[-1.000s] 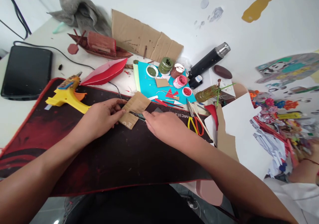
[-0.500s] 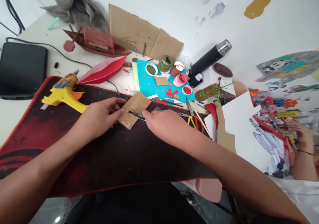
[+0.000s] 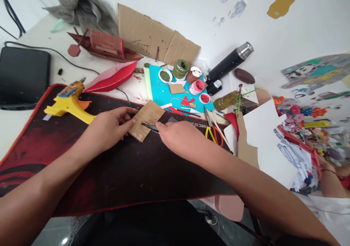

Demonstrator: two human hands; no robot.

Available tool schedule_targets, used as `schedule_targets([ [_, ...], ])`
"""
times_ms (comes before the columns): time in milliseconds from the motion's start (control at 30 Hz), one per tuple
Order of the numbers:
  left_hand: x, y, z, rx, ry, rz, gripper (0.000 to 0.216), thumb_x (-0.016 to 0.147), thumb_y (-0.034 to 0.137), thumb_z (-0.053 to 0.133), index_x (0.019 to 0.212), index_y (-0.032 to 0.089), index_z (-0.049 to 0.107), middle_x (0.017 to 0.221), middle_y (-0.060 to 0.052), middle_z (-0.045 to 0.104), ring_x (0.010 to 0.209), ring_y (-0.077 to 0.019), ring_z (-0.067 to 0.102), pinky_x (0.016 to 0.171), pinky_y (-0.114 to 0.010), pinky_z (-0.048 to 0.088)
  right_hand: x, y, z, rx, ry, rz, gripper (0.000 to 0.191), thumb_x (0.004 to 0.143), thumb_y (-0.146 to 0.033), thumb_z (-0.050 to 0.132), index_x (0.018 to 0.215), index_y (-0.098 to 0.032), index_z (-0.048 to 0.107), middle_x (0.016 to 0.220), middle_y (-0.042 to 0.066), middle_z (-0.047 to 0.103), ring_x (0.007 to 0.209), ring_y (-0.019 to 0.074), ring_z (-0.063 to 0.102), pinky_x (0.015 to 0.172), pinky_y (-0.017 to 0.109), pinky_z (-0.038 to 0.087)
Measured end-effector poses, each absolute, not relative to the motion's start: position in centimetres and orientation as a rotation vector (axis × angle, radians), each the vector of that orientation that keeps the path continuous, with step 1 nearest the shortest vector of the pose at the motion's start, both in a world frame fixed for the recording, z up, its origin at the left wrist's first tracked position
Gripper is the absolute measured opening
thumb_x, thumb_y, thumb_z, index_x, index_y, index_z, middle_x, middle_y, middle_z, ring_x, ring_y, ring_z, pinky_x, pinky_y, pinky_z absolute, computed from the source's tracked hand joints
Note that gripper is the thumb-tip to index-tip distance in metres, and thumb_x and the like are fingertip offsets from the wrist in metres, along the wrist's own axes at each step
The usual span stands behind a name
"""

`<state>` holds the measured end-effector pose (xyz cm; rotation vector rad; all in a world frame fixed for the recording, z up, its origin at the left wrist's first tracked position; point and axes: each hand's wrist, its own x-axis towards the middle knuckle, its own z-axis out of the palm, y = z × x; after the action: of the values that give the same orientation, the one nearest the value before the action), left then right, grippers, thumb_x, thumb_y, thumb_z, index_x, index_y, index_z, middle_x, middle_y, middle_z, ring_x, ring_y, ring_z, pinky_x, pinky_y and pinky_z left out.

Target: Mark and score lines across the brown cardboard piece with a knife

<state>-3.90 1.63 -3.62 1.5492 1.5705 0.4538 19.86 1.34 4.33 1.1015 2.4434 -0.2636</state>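
Note:
My left hand [image 3: 112, 126] pinches the left edge of a small brown cardboard piece [image 3: 146, 119] with printed letters near its lower corner. The piece lies tilted over the dark desk mat [image 3: 123, 176]. From the right, my right hand [image 3: 179, 135] grips a slim dark craft knife [image 3: 149, 126], its fingers closed round the handle. The knife's tip rests over the middle of the cardboard; whether it cuts into it I cannot tell. Left of my left hand lies a yellow hot glue gun [image 3: 69, 105].
Behind the mat are open paint jars [image 3: 180, 69] on blue paper [image 3: 155, 87], a red paper boat [image 3: 111, 77] and a brown model boat [image 3: 106, 46]. Scissors [image 3: 213, 131] and a black flask [image 3: 229, 65] lie rightward. A co-worker's arm [image 3: 331, 178] shows at far right.
My hands, the cardboard and the knife hold nearly the same position. At the far right, the co-worker's hand has moved downward. The whole view has shifted very slightly.

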Motion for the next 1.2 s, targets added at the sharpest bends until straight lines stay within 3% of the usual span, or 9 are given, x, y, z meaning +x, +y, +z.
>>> schedule_targets([
  [1200, -3.9, 1.5, -3.1, 1.559, 1.567, 0.458, 0.062, 0.09, 0.062, 0.057, 0.134, 0.023, 0.073, 0.08, 0.002, 0.073, 0.062, -0.0194, 0.064, 0.069, -0.034, 0.05, 19.8, 0.4, 5.4, 1.15, 2.384, -0.293, 0.032, 0.113, -0.01, 0.044, 0.131, -0.011, 0.07, 0.097, 0.013, 0.08, 0.074, 0.0215, 0.069, 0.06, 0.035, 0.032],
])
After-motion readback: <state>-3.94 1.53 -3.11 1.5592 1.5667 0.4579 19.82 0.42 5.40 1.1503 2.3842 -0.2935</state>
